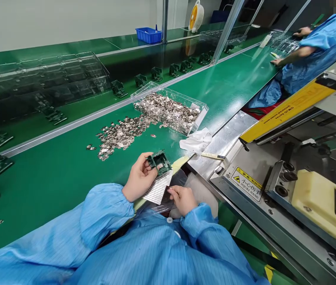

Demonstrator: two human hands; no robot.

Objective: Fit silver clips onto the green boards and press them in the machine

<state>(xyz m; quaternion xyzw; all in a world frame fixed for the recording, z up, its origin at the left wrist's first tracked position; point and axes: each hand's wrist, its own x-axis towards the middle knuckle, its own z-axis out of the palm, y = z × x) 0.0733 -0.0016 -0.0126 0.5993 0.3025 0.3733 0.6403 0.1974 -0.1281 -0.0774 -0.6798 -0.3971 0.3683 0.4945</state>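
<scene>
My left hand [140,178] grips a dark green plastic housing [162,168], a box-like frame with its hollow side up. Just below it lies a light sheet with narrow ribbed rows [157,188], at the table's front edge. My right hand [184,200] is closed in a pinch beside the sheet's right edge. A tiny dark bit shows at its fingertips, too small to name. Beyond my hands, a heap of small metal clips [122,134] is spread on the green table, spilling from a tilted clear plastic box [199,122] filled with more clips.
A white cloth [196,140] and a marker-like stick [212,156] lie right of my hands. A machine with a warning label [248,184] stands close on the right. Several green housings [117,89] line the conveyor behind a metal rail. A co-worker's blue sleeve [331,33] is at far right.
</scene>
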